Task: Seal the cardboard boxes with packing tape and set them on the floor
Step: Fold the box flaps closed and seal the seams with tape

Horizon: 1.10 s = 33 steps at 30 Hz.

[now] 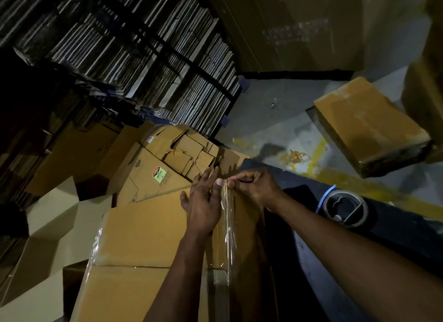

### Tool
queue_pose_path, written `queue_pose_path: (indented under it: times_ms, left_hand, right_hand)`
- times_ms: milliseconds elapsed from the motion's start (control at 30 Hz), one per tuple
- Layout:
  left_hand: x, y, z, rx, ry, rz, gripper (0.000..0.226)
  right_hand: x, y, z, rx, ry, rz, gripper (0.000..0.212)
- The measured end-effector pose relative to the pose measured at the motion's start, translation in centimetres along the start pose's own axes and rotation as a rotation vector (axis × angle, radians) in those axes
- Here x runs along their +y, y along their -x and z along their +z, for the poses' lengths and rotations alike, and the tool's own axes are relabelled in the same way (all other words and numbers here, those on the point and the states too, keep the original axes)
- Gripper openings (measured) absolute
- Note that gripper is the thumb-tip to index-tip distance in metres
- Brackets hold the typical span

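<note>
Grey concrete floor (275,120), marked with worn yellow paint lines; one sealed cardboard box (369,125) lies on it at far right. Dark work surface (395,228) at right, bearing a roll of packing tape (345,208). Stacked flattened cartons (143,58) stand far left.

Matt brown cardboard box (143,238); glossy, clear plastic tape strip (226,226).

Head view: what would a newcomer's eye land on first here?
Probably the two hands at centre: the left hand lies flat on the cardboard box, while the right hand pinches the end of a clear tape strip running down the box. Next, the tape roll on the dark surface to the right.
</note>
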<state>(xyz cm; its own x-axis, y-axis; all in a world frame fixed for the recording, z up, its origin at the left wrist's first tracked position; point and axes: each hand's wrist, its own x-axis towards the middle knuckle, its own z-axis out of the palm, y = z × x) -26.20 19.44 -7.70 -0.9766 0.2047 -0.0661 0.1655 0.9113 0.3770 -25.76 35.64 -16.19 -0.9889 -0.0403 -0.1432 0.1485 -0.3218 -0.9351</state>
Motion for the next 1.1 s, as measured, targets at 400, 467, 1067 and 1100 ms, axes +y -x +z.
queue_pose_path:
  times_ms: [400,467,1067,1100]
  left_hand:
    - [-0.6,0.8,-0.5,-0.006,0.032,0.061,0.066]
    - [-0.9,1.2,-0.7,0.003,-0.008,0.102,0.067]
    - [-2.0,24.6,-4.4,0.228,0.165,-0.117,0.039]
    - [-2.1,26.0,-4.4,0.228,0.182,-0.127,0.038]
  right_hand:
    - [0.0,3.2,3.0,-0.110,0.473,-0.363,0.075]
    - [1.3,2.4,2.6,-0.138,0.590,-0.447,0.070]
    - [2.3,8.5,3.6,-0.402,1.234,-0.981,0.066]
    - [2.1,8.4,3.4,-0.416,1.230,-0.972,0.066]
